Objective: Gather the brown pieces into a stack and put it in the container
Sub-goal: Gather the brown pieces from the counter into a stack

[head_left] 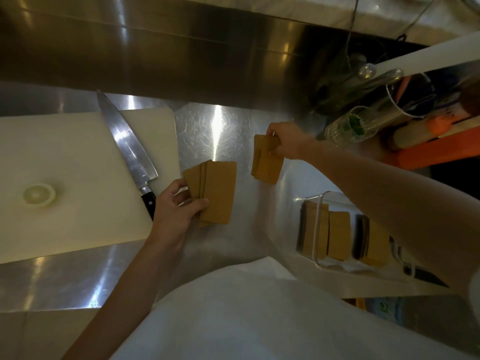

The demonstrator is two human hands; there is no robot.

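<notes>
My left hand [176, 206] grips a fanned stack of flat brown rectangular pieces [215, 190] just right of the cutting board, low over the steel counter. Further back and to the right, my right hand [285, 141] holds a second, smaller bundle of brown pieces [265, 165] by its far end, its near end hanging toward the counter. A clear plastic container [318, 229] sits at the right near the counter's edge, partly under my right forearm. Inside it stand several more brown pieces [337, 235] in rows.
A white cutting board [78, 183] lies at the left with a large chef's knife [130, 149] across its right side and an onion half [39, 194] on it. Glass jars, utensils and orange items [428, 149] crowd the back right. A steel backsplash [181, 48] rises behind.
</notes>
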